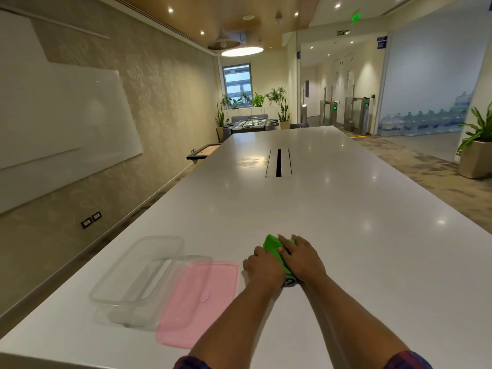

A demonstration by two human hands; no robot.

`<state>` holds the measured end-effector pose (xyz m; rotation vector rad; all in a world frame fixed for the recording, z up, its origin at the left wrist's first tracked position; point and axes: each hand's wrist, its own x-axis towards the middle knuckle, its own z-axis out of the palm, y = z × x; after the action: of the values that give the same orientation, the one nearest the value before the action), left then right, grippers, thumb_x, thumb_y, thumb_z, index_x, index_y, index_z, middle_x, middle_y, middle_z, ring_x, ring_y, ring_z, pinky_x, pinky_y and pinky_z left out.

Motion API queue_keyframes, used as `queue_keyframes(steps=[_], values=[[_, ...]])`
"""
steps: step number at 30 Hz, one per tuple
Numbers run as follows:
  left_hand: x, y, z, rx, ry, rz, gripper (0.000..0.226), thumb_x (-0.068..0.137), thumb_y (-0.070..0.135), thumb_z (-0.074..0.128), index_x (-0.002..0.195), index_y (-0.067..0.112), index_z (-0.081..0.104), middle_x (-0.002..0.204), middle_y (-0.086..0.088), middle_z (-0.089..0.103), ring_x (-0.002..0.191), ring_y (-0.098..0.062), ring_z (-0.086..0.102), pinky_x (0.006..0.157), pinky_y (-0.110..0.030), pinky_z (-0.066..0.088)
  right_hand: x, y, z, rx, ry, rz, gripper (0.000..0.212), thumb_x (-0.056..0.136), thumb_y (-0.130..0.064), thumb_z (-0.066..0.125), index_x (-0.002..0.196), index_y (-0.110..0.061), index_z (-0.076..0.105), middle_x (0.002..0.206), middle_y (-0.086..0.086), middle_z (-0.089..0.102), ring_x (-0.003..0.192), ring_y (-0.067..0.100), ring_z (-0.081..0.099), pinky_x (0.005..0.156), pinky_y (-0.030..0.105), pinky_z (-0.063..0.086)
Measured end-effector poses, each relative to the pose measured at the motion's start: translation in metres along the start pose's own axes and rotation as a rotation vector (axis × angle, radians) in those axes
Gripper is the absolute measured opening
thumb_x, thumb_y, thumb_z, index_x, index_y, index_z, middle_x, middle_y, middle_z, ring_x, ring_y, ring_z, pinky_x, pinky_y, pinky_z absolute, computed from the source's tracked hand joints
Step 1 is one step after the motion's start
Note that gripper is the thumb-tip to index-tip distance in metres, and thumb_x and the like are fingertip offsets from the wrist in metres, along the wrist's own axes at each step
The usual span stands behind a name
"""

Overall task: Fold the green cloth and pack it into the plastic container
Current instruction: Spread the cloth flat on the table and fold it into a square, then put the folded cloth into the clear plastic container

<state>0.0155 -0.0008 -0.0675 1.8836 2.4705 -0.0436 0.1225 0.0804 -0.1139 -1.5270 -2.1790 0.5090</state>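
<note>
- A whiteboard [61, 115] hangs on the patterned wall at the far left, with two wall sockets [91, 219] low on the same wall.
- The clear plastic container [138, 278] sits open on the near left part of the white table [346, 209], nothing visible inside it.
- The pink lid [199, 299] lies flat just right of the container, its left edge under or against the container's right wall; I cannot tell which.
- The left hand [263, 265] lies palm down, fingers loosely together, pressing on the left side of the green cloth [273, 243].
- The green cloth is bunched into a small compact bundle on the table, right of the lid and apart from it, mostly covered by both hands.
- The right hand [302, 258] lies flat on top of the cloth, fingers spread forward, pressing it down rather than gripping.
- A cable slot [278, 163] sits in the middle of the table farther back.
- A potted plant [478, 145] stands on the carpet at the far right.
</note>
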Motion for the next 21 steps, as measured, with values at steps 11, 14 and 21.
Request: queue_keyframes(steps=[11,14,21], values=[[-0.001,0.003,-0.014,-0.164,-0.021,0.039,0.035,0.093,0.028,0.044,0.117,0.015,0.066,0.123,-0.010,0.062,0.116,-0.028,0.057,0.096,-0.040,0.041,-0.007,-0.016,-0.008,0.108,0.250,0.100,0.044,0.084,-0.051,0.066,0.104,-0.013,0.055,0.096,0.003,0.064,0.093,0.028,0.063,0.074,0.036,0.047],[0.002,0.002,-0.025,-0.124,-0.039,0.046,0.037,0.094,0.028,0.042,0.117,0.014,0.066,0.117,-0.008,0.069,0.112,-0.029,0.064,0.092,-0.039,0.045,-0.009,-0.028,-0.012,0.310,0.185,0.083,0.044,0.089,-0.046,0.067,0.115,-0.019,0.045,0.090,-0.001,0.066,0.082,0.024,0.066,0.065,0.033,0.047],[0.016,0.000,-0.076,0.148,0.069,0.001,0.027,0.087,0.032,0.048,0.099,0.021,0.070,0.098,-0.002,0.066,0.086,-0.023,0.059,0.083,-0.037,0.042,-0.002,-0.058,-0.018,0.762,0.201,0.163,0.036,0.090,-0.014,0.066,0.123,-0.012,0.051,0.090,0.004,0.069,0.070,0.011,0.064,0.050,0.018,0.043]])
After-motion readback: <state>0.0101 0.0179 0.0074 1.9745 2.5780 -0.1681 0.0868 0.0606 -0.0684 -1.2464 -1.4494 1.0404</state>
